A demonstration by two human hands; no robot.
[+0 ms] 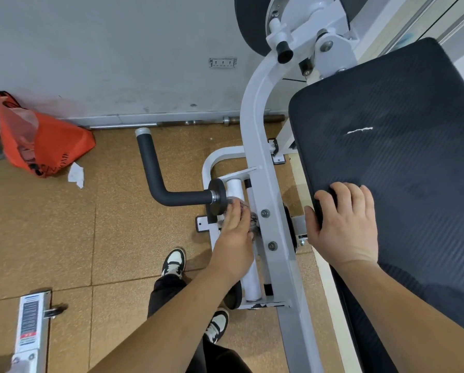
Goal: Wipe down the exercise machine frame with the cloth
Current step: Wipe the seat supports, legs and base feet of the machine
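Two hands in view, both busy. Left hand is low on the machine with fingers curved over a bunched cloth, pressing it into the gap between the white roller tube and the grey frame. Most of the cloth sits under the palm, so I can't say exactly which surface it's touching; probably the tube and the inner face of the frame beam. Only a patterned edge shows past the fingertips.

Right hand grips the near corner of the black pad, thumb wrapped under the edge and fingers on top. Looks like bracing, not wiping.

Just beside the left hand: black disc at the root of the bent black handle. Two bolts on the beam sit right of the cloth.

Progress, my read: mid-task, working the lower pivot area. No streaks or wet sheen anywhere, so nothing shows what's already done. The curved upper beam, the top bracket, the floor loop and the beam's lower run may all be left to wipe.

Further out on the floor: orange bag against the wall, crumpled paper beside it, bar along the skirting.
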